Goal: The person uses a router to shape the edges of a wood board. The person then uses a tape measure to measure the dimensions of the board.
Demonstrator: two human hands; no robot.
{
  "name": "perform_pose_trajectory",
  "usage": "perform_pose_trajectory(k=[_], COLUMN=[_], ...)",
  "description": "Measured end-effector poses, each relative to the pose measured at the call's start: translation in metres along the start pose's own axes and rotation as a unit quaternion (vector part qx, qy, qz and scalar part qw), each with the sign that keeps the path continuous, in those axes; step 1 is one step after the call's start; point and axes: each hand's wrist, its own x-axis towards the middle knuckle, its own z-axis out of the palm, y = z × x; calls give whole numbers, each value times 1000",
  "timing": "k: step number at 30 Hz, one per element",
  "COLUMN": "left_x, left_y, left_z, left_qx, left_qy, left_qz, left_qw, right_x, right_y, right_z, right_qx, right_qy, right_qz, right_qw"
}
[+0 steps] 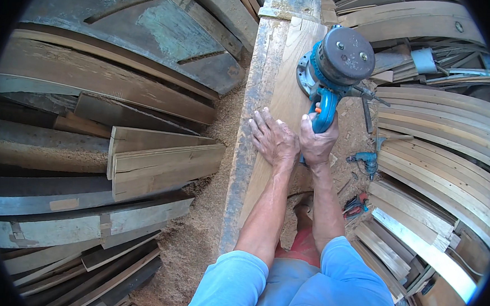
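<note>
A blue wood router (327, 105) with a dark round motor top sits at the right edge of a light wooden board (295, 63). My right hand (317, 142) is wrapped round its blue handle, below a small orange button. The router's round base is partly over the board, and its underside and bit are hidden. My left hand (275, 139) lies palm down on the board just left of the right hand, fingers spread. The long board rests on a narrow, worn, paint-stained bench (252, 97).
Long planks (165, 165) are stacked at the left, under a grey slotted panel (151, 29). Curved boards (435, 159) are piled at the right. A blue drill (365, 162) and a red power tool (356, 206) lie on the floor. Sawdust (192, 242) covers the ground.
</note>
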Motion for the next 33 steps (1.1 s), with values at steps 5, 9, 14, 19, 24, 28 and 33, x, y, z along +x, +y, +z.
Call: perform_pose_trajectory(k=[5, 9, 14, 19, 24, 28, 33], left_x=[2, 2, 1, 1, 1, 1, 2], left_y=[2, 3, 5, 4, 3, 3, 7], left_z=[-3, -2, -5, -1, 1, 2, -2], left_qx=[2, 2, -1, 6, 10, 17, 19], left_qy=[-11, -14, -13, -10, -5, -3, -16], left_qz=[-11, -12, -12, -12, -14, -16, -16], left_qw=[1000, 1000, 1000, 1000, 1000, 1000, 1000], right_x=[15, 29, 46, 67, 95, 123, 168], right_y=[-3, 2, 6, 12, 12, 14, 23], right_z=[6, 9, 11, 17, 22, 26, 33], right_qx=[23, 23, 34, 32, 26, 1, -23], right_qy=[4, 12, 7, 23, 24, 26, 33], right_qz=[-8, -23, -24, -43, -60, -63, -107], right_qw=[1000, 999, 999, 998, 998, 998, 993])
